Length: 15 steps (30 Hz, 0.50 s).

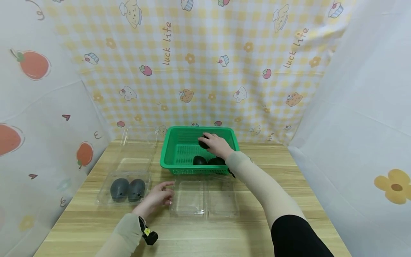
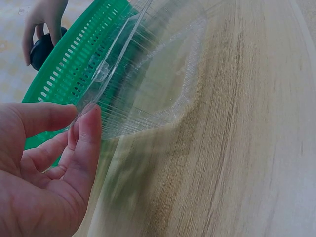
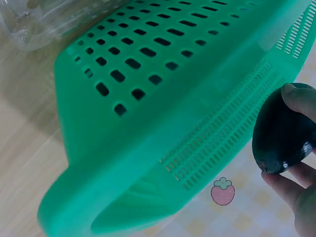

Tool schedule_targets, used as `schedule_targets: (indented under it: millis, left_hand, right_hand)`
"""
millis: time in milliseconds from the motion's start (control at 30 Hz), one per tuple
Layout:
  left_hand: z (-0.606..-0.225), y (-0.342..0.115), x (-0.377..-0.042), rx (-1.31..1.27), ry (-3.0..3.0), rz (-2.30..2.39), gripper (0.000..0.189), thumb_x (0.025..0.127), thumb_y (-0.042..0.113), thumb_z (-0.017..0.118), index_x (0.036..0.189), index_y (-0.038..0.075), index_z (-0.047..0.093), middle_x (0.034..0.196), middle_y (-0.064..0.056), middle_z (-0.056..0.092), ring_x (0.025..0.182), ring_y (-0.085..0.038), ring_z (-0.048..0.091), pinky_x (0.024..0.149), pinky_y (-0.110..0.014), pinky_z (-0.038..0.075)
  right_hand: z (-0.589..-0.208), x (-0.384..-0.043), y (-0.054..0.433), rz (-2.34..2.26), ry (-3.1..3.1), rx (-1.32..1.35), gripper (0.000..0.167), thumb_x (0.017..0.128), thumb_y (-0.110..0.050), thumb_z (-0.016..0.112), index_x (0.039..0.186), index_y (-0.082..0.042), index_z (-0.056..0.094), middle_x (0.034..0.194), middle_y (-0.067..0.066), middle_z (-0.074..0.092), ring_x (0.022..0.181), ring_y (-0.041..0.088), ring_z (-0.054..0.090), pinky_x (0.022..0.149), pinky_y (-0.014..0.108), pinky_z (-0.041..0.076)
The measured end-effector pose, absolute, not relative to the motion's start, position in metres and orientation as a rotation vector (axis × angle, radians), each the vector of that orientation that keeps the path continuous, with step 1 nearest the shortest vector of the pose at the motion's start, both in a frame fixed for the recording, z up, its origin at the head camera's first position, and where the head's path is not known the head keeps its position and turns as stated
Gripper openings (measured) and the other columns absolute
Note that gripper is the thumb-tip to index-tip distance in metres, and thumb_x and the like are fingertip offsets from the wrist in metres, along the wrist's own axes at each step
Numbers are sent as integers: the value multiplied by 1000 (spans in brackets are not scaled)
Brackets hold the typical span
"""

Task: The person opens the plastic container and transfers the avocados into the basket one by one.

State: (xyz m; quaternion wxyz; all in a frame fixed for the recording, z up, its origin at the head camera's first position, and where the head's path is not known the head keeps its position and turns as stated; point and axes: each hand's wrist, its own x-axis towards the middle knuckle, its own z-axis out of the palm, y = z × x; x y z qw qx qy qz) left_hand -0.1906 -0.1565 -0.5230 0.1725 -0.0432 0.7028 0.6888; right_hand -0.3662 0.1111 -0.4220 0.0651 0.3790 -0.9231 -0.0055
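Note:
My right hand (image 1: 219, 145) holds a dark, glossy avocado (image 3: 281, 131) between thumb and fingers, over the green basket (image 1: 165, 157). Inside that basket lie more dark avocados (image 1: 200, 160), near its front wall and partly hidden by the wall and my right arm. In front of the basket, a clear plastic clamshell box (image 1: 189, 196) lies opened flat with nothing inside. My left hand (image 1: 157, 198) is at the box's left side; in the left wrist view, its thumb and fingertips (image 2: 91, 116) pinch the clear rim.
Farther left, a second clear clamshell box (image 1: 104, 192) stands with its lid raised and two dark avocados (image 1: 120, 190) side by side in it. A patterned cloth (image 1: 205, 82) hangs behind the wooden table (image 1: 276, 160), with white sheets at both sides.

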Motion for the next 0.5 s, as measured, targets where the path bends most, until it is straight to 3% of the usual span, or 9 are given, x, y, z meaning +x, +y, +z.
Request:
schedule_targets:
  millis: [500]
  left_hand:
    - [-524,-158,-189,-98,1968,1972,54,94,-4,51,144,-10,32,94,-17,55,69,-17,56,57,-25,52]
  right_hand:
    - [-437,-369,105,6,-2797,1128,65,87,-18,74,146,-21,45,148,14,39,127,34,46,91,44,50]
